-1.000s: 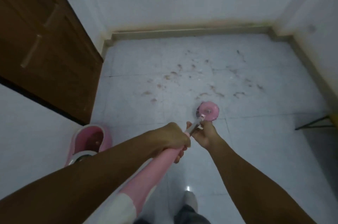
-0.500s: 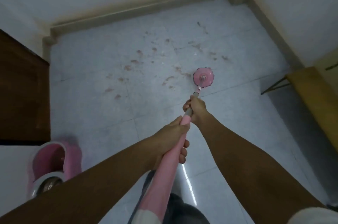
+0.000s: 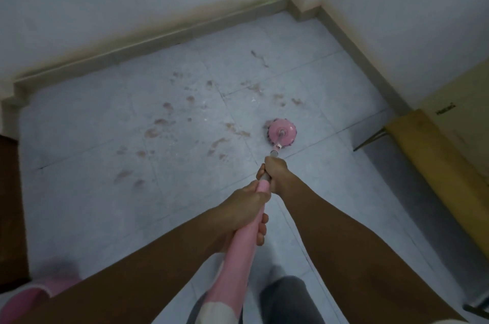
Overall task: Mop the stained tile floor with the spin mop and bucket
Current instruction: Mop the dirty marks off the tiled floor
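A pink spin mop runs from my body down to the floor. Its round pink head (image 3: pixel 282 133) lies flat on the pale tiles, at the right edge of a spread of brown stains (image 3: pixel 185 122). My left hand (image 3: pixel 244 211) grips the pink handle (image 3: pixel 238 252) higher up. My right hand (image 3: pixel 274 174) grips the grey shaft just below it, nearer the head. The pink bucket (image 3: pixel 29 297) shows only as a rim at the bottom left corner, partly hidden by my left forearm.
White walls with a beige skirting (image 3: pixel 158 35) close the floor at the back and right. A yellow bench (image 3: pixel 436 162) with dark metal legs stands along the right wall. A brown door (image 3: pixel 10 207) is at the left edge. My grey trouser leg (image 3: pixel 291 300) is below.
The view has swung right and down. The mop head slid forward and right, to the edge of the stains. The bucket has dropped toward the bottom left corner. Both hands keep their grip.
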Tool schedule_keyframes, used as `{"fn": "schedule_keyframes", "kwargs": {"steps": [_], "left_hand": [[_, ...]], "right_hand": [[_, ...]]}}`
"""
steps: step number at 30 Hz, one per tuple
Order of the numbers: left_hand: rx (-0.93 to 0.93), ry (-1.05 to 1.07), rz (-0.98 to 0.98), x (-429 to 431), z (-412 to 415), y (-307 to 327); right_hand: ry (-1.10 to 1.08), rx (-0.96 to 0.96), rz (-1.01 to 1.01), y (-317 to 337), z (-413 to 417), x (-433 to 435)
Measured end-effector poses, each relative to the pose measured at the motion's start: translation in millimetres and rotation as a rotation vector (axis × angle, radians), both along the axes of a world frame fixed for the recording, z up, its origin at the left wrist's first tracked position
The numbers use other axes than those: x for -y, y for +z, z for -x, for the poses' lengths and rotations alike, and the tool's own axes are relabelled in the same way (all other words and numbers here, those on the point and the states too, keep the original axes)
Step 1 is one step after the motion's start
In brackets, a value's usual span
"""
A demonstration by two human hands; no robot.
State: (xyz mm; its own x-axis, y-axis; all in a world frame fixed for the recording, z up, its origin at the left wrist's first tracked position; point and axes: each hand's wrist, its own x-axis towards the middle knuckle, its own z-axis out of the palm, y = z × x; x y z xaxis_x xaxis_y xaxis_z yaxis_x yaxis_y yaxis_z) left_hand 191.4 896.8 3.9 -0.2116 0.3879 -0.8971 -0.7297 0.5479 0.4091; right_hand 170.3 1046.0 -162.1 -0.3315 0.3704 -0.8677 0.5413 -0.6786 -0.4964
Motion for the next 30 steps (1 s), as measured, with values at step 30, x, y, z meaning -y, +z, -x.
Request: {"fn": "schedule_keyframes", "kwargs": {"steps": [30], "left_hand": [[0.186, 0.215, 0.065, -379.7, 166.3, -66.7]], "right_hand": [[-0.219, -0.108, 0.279, -86.4, 162.0, -378.4]]}}
